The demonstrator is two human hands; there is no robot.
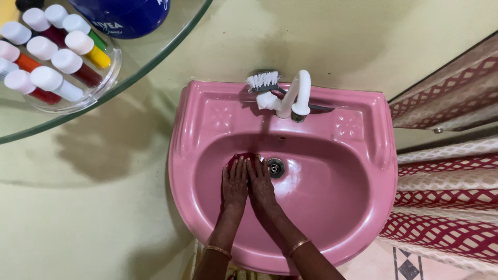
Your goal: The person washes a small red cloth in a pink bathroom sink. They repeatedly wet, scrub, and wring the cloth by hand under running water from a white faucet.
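Both my hands lie flat, side by side, in the bowl of a pink washbasin (337,202). My left hand (234,182) and my right hand (261,182) have straight fingers pointing at the back wall of the bowl. Under the fingertips shows the edge of a dark red thing (239,156); what it is cannot be made out. Neither hand curls around it. The metal drain (275,167) sits just right of my right fingertips. Each wrist wears a thin gold bangle.
A white tap (296,97) stands on the basin's back rim with a white-bristled brush (263,81) beside it. Up left, a glass shelf (155,54) carries a clear dish (106,78) of several white-capped colour bottles and a blue jar (124,15). A red-and-white patterned curtain (446,202) hangs at right.
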